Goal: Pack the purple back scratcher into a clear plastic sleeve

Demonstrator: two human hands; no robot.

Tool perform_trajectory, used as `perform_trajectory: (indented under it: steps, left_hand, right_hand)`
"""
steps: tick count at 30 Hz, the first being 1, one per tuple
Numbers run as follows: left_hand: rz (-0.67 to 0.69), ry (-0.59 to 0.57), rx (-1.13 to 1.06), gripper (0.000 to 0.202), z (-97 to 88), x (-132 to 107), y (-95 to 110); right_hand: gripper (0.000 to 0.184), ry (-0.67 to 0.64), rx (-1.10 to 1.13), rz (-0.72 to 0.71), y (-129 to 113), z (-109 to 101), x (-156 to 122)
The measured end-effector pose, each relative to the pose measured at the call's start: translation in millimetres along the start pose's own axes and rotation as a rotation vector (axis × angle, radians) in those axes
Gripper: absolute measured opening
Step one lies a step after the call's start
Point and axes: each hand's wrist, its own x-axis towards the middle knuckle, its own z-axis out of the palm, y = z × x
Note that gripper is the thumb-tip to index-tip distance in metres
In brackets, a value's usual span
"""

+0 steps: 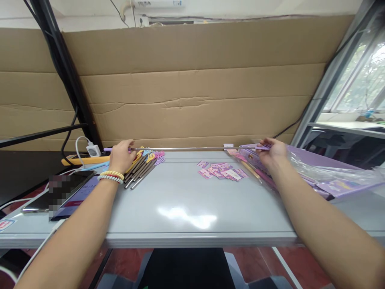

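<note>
Rod: long thin extended metal rod with lilac plastic ends (192, 149), stretched out level just above the far edge of the grey table (180, 200) — one hand on each end, so it looks pulled to full telescopic length.
Left hand: left hand (121, 155) is wrapped around the lilac handle end, fingers curled closed on it; yellow, red and white bead bracelets (110, 176) sit on the wrist.
Right hand: right hand (272, 152) pinches the small lilac claw-shaped head of the same rod between fingertips, so both hands are clenched on that one thing.
Pile by the left hand: bundle of collapsed metal rods with yellow, blue, pink and purple claw heads (144, 165), lying fanned on the table just beside the left hand, heads pointing away — handy for grabbing one at a time, I'd guess.
Middle of the table: scatter of small pink and purple printed paper tags (221, 171), loose and flat, near the right hand.
Right side: clear plastic bags with purple printed backing cards (325, 176), stacked under and beyond the right forearm.
Left edge: dark phone lying flat (54, 194), white charger plug with cable (93, 150).
Backdrop: brown corrugated cardboard wall (195, 80) standing right behind the table.
</note>
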Motion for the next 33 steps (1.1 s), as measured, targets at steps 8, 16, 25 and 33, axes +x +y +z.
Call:
perform_trajectory:
  steps: [8, 16, 25, 33]
  left_hand:
    - [0.097, -0.297, -0.128, 0.039, 0.8, 0.4, -3.3]
    - [0.127, -0.154, -0.024, 0.033, -5.9, 2.1, -3.7]
    - [0.34, -0.019, 0.032, 0.027, -2.3, -8.3, 60.3]
    - [0.58, -0.122, 0.043, 0.029, -4.4, -42.0, 139.4]
  right_hand:
    - [0.026, 0.307, 0.121, 0.135, -12.2, 9.0, -8.4]
    - [0.017, 0.286, -0.065, 0.126, -17.6, 10.3, -15.1]
    - [0.034, -0.456, -0.369, 0.034, -5.8, 55.5, -63.6]
    - [0.038, -0.887, -0.509, -0.203, 9.7, 99.9, -133.3]
